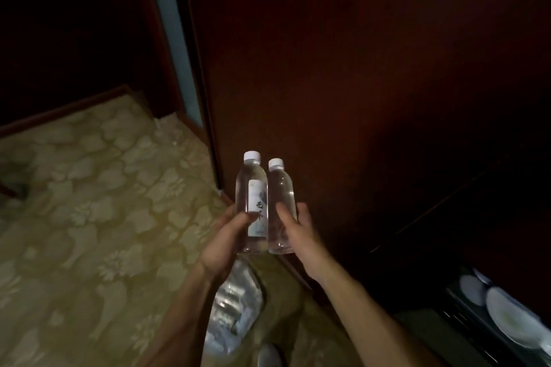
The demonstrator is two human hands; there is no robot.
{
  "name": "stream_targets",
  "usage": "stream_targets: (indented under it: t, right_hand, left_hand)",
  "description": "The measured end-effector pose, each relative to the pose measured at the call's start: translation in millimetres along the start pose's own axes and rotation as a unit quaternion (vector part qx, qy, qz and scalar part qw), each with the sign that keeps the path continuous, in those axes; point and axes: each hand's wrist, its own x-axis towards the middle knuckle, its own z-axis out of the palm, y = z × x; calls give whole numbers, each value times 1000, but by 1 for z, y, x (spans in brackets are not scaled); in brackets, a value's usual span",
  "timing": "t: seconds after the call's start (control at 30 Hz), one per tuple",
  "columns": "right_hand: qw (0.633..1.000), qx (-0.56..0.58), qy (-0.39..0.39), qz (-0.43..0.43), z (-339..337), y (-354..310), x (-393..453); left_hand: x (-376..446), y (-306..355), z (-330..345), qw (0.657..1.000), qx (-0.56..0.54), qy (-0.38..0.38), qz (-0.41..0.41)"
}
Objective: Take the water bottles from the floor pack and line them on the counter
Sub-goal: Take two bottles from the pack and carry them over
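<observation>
One camera only, worn on the person's head, looks steeply down and forward from standing height. It takes in the patterned beige carpet at left and the dark reddish-brown wooden cabinet front ahead, both forearms close beneath it.

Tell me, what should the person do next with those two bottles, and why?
Probably carry both toward the counter at lower right: the left hand grips the labelled bottle, the right hand the plain bottle, both already lifted above the floor pack.

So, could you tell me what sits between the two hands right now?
In the head view, two water bottles stand side by side between the left hand and right hand, one held in each.
</observation>
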Motion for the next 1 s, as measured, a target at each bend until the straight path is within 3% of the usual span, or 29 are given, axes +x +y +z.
stream_targets:
  t: [0.2,0.4,0.57,0.77,1.0]
  right_hand:
    - [981,84,13,-172,-40,-80,-87]
    - [946,32,47,-320,-69,-117,-154]
    - [919,29,129,-372,-114,-115,-206]
    - [840,43,272,-467,-173,-127,-260]
    - [794,66,402,-452,-271,-128,-300]
  left_hand:
    - [-33,62,53,992,34,-62,106]
    - [-74,116,108,964,75,-138,216]
    - [-107,125,166,943,88,-217,236]
    - [-139,135,246,909,91,-300,276]
    - [-151,125,353,882,112,-366,274]
